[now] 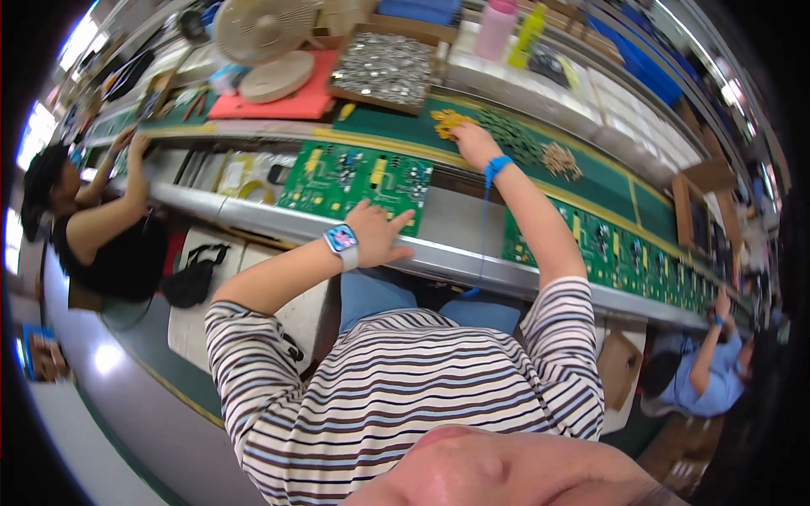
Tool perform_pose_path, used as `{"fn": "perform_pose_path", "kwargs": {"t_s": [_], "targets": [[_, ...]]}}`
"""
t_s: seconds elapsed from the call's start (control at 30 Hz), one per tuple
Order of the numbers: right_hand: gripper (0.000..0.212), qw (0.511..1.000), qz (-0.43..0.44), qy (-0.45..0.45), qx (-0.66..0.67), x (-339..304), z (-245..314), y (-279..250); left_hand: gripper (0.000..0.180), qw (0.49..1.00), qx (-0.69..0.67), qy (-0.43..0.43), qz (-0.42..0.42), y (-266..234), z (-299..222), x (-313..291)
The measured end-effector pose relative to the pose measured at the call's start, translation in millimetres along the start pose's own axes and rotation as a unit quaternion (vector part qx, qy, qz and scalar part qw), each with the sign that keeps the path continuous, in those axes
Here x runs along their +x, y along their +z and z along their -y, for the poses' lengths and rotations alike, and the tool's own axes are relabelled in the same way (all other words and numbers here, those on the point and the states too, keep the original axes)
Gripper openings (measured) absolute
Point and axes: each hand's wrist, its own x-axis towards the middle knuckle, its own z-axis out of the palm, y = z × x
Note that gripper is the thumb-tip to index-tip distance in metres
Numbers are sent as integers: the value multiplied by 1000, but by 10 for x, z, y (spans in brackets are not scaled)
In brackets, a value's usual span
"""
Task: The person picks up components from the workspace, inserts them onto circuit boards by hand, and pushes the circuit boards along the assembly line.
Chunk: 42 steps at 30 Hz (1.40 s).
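My left hand (377,234), with a watch on its wrist, lies with fingers spread on the near edge of a green circuit board (353,184). That board carries yellow, blue and black components and sits on the metal rail (253,212). Beyond the rail, my right hand (474,143) reaches to a small pile of yellow components (449,119). Its fingers are drawn together at the pile, and whatever is between them is hidden. Just right of it lie a heap of dark green components (510,135) and a heap of tan ones (560,160).
A blue wrist strap (496,169) trails its cord down across the rail. More circuit boards (624,257) line the rail at right. A box of small metallic parts (384,67) and a fan (263,34) stand at the back. Co-workers sit at left (105,228) and right (704,371).
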Motion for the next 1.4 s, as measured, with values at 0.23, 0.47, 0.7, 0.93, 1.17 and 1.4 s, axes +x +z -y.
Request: {"fn": "perform_pose_path", "kwargs": {"t_s": [0.23, 0.47, 0.7, 0.93, 1.17, 1.4], "targets": [[13, 999, 10, 31, 25, -46, -122, -57, 27, 987, -129, -21, -88, -14, 628, 1311], [11, 988, 2, 122, 90, 7, 44, -230, 15, 976, -124, -41, -174, 333, 812, 2239], [17, 986, -7, -9, 165, -264, 667, -331, 14, 995, -1, 43, -95, 229, 897, 2452], [12, 953, 130, -110, 253, -309, 1380, -137, 18, 994, 29, 55, -92, 195, 896, 2327], [9, 934, 143, -126, 302, -203, 1485, 178, 13, 960, -164, 63, -217, -15, 915, 1533], [5, 919, 168, -203, 295, -175, 1520, 128, 13, 951, -220, -47, -213, -138, 1129, 239]]}}
